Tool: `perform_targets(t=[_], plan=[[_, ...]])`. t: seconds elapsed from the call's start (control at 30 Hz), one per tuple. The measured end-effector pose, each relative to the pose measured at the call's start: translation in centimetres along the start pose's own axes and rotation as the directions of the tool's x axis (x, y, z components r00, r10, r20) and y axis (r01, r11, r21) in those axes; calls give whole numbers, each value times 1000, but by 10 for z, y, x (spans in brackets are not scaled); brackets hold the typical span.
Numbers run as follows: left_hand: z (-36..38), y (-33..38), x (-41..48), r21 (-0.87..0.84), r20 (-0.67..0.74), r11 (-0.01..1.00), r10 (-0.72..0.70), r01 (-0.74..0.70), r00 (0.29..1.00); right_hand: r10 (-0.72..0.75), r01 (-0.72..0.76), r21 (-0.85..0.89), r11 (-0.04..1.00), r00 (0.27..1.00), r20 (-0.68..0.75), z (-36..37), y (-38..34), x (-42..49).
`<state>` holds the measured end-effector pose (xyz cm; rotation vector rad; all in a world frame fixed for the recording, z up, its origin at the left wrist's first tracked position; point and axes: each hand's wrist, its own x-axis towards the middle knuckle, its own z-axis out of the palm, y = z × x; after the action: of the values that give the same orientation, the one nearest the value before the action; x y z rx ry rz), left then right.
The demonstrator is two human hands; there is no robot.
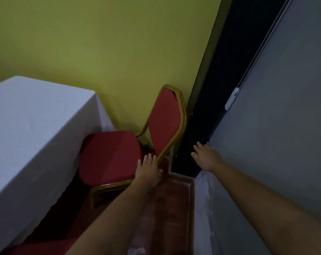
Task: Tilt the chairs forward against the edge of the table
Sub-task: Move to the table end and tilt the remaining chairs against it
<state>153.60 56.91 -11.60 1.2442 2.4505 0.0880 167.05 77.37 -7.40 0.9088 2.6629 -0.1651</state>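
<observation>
1 red banquet chair (119,155) with a gold frame is seen upright beside a white-clothed table (32,137), against a green wall (100,43). The left hand (148,172) is laid flat, fingers spread, on the seat's rear corner. The right hand (205,156) is held open, empty, near a grey wall (284,126).

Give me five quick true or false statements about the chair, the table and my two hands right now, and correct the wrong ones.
1. The red chair stands upright on its legs, seat facing the table. True.
2. The table is bare wood. False: a white cloth covers it.
3. The left hand is at the seat's rear corner, beside the backrest frame. True.
4. The right hand grips the top of the backrest. False: it is open, apart from the chair, near the grey wall.
5. The chair frame is silver. False: it is gold-coloured.
</observation>
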Motion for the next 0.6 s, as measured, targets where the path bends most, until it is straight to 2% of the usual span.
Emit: perform_targets(t=[0.17, 0.37, 0.5, 0.6], plan=[[-16, 5, 53, -40, -4, 999, -2, 2, 1000, -32, 31, -19, 999, 997, -70, -47, 19, 71], [-32, 27, 121, -122, -79, 993, -4, -6, 997, -164, 151, -123, 981, 981, -104, -100, 25, 161], [-45, 48, 165, -230, -90, 973, -61, 38, 994, -249, 227, -166, 960, 960, -127, -129, 23, 217], [-54, 61, 195, -324, -112, 944, -99, 58, 989, -271, 251, -132, 959, 948, -169, -146, 22, 250]])
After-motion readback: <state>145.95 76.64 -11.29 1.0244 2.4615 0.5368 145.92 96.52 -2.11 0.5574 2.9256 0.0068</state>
